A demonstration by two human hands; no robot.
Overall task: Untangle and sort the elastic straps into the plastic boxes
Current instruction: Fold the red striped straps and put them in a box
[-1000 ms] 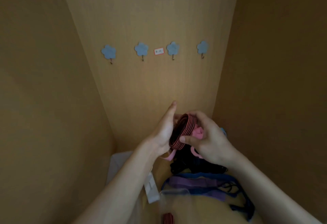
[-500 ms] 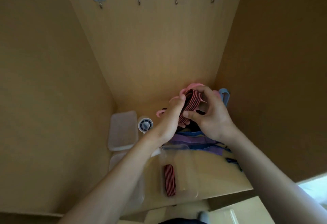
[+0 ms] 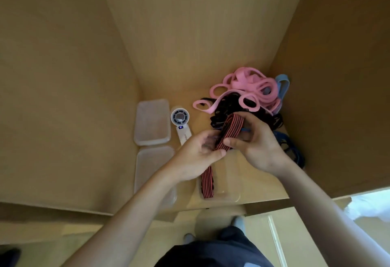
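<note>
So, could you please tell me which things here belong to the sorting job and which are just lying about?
Job:
striped strap in both hands (left, right)
strap pile
clear box holding a striped strap
two lidded boxes

Lying about:
handheld fan

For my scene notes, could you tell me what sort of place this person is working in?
Probably a shelf inside a wooden cupboard or wardrobe, at home or in a workroom. Plain wood panels close in the back and both sides, clear plastic boxes sit beside a tangled strap pile, and the floor shows below the shelf edge.
</note>
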